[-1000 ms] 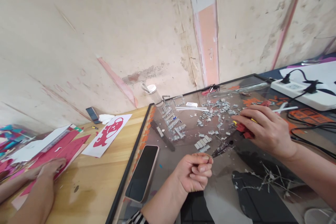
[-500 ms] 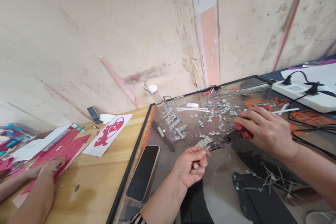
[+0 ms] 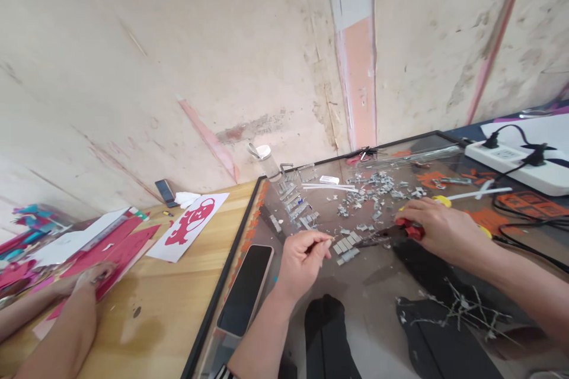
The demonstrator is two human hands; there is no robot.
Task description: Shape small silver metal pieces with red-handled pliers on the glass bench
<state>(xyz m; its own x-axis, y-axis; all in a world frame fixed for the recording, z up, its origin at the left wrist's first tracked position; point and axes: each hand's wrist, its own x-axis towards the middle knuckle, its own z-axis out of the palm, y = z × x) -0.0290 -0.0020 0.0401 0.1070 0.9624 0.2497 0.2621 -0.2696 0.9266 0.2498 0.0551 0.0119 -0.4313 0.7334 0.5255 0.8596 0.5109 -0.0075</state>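
Observation:
My right hand (image 3: 448,234) is closed around pliers with red and yellow handles (image 3: 412,230). Their dark jaws point left over the glass tabletop (image 3: 377,308), near small grey metal pieces laid in a row (image 3: 347,243). Just left of that row, my left hand (image 3: 306,257) pinches thumb and forefinger together. Whatever sits at those fingertips is too small to name. Behind the pliers spreads a loose heap of bent metal bits (image 3: 377,186). More metal pieces (image 3: 296,204) stand in a column towards the bottle.
A phone (image 3: 246,290) lies left of my left forearm. The lidded bottle (image 3: 269,164) stands by the wall. At right are a power strip (image 3: 518,163) with cables and a tangle of thin wire (image 3: 466,308). Another person's hands (image 3: 89,278) rest on red paper (image 3: 128,251) at left.
My left hand has moved left and up, away from the plier jaws. The pliers' yellow handle parts now show more around my right hand. The view has shifted slightly.

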